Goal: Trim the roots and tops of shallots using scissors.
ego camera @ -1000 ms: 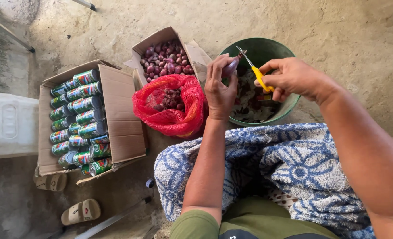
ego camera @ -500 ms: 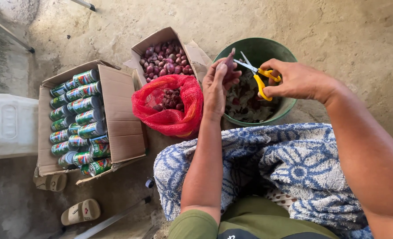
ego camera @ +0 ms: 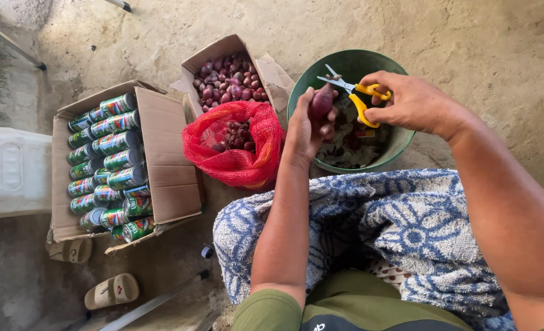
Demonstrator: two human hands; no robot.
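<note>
My left hand (ego camera: 309, 125) holds a purple shallot (ego camera: 321, 101) upright over the rim of a green bucket (ego camera: 343, 65). My right hand (ego camera: 410, 101) grips yellow-handled scissors (ego camera: 353, 92), their blades open and pointing left at the top of the shallot. Peels and trimmings lie inside the bucket. A red mesh bag (ego camera: 233, 142) with several shallots sits just left of my left hand. Behind it stands a small cardboard box (ego camera: 272, 70) full of purple shallots (ego camera: 229, 81).
A larger cardboard box (ego camera: 165, 162) holding several green cans (ego camera: 109, 162) lies at the left. A white plastic container (ego camera: 8, 171) is at the far left, sandals (ego camera: 111, 290) at the bottom left. A blue-and-white patterned cloth (ego camera: 400, 227) covers my lap. The floor is bare concrete.
My left hand has tilted the shallot up and slightly right. The scissors have dropped lower, their blades now open beside the shallot's tip.
</note>
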